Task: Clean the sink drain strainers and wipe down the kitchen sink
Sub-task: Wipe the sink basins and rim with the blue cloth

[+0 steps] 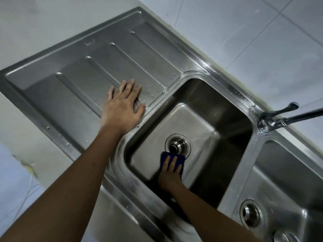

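Observation:
The stainless steel sink has two basins; the left basin (201,119) holds a round drain strainer (178,146) at its floor. My right hand (170,173) presses a dark blue cloth (172,158) flat on the basin floor, the cloth touching the strainer's near edge. My left hand (123,107) lies flat with fingers spread on the ribbed drainboard (87,81), beside the basin's left rim. The right basin (286,175) shows a second drain strainer (250,214) at the lower right.
A chrome faucet (272,119) with a lever handle stands between the basins at the back, its spout running off the right edge. White tiled wall (262,32) lies behind the sink. Water drops dot the rim and drainboard. A white counter (26,154) borders the left.

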Demonstrator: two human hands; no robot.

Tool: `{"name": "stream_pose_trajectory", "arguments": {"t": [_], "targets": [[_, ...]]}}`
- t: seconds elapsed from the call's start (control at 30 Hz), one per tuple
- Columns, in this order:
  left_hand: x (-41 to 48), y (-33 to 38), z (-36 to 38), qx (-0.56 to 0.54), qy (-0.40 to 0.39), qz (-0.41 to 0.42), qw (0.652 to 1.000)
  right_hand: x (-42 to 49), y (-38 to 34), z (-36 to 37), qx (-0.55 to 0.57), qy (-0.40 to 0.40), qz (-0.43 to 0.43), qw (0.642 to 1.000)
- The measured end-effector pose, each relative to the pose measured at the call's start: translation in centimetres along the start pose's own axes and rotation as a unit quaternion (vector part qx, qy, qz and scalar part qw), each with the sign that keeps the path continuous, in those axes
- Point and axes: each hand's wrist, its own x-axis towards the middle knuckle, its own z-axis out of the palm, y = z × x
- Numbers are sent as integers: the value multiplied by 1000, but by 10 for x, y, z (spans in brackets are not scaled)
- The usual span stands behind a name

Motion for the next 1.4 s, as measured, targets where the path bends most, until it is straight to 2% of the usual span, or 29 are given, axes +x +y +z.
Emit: {"name": "stream_pose_trajectory", "arguments": {"t": [0.13, 0.27, 0.33, 0.43, 0.5, 0.57, 0.7, 0.77, 0.93, 1.0, 1.1, 1.2, 1.4], "targets": [[1, -1, 0, -1, 0, 1, 1000, -3, -21, -6, -96, 9, -192, 977], [0, -1, -1, -6, -2, 5, 1000, -10, -2, -10, -137, -33, -253, 957], [0, -1, -2, -7, -2, 5, 1000, -21, 19, -5, -142, -68, -218, 963], [0, 0, -4, -6, -6, 5, 1000, -33, 42, 0, -149, -88, -68, 983], [0, 0, -4, -6, -5, 2, 1000, -24, 47, -3, -97, -49, 17, 994], [0, -1, -3, -7, -4, 1, 1000, -2, 49, -20, -10, 2, 65, 998], [1, -1, 0, -6, 2, 0, 1000, 50, 61, -71, 135, 127, 130, 974], [2, -2, 1, 3, 2, -2, 1000, 70, 70, -95, 135, 174, 136, 966], [3, -2, 3, 12, 4, -3, 1000, 93, 54, -122, 122, 277, 85, 949], [3, -2, 3, 12, 2, -5, 1000, 104, 41, -120, 72, 301, 12, 951], [4, -2, 4, 9, 2, -8, 1000, 116, 17, -133, 27, 293, -81, 952], [4, -2, 3, 10, 2, -9, 1000, 113, 0, -127, 11, 263, -96, 960], [3, 1, 0, -3, 2, -11, 1000, 64, -20, -59, -24, 238, -163, 957]]}}
